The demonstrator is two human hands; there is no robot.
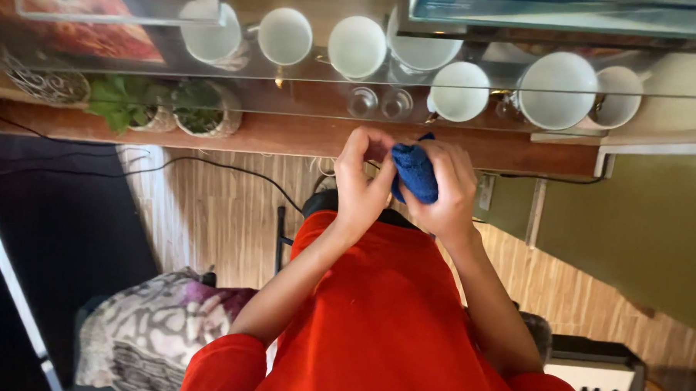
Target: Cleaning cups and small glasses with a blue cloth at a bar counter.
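A dark blue cloth (414, 173) is bunched between both my hands, just below a glass shelf (290, 78). My right hand (447, 197) wraps around the cloth from the right. My left hand (360, 187) is curled against the cloth's left side, its fingertips meeting the cloth at the top. Whatever may be inside the cloth is hidden. Red sleeves and a red shirt fill the lower middle. Two small clear glasses (378, 102) stand on the shelf right above my hands.
Several white cups (357, 45) line the glass shelf, with a large one (556, 89) at the right. Two potted plants (200, 109) and a wire basket (47, 81) sit left. Patterned fabric (158, 328) lies lower left; piano keys (596, 381) show lower right.
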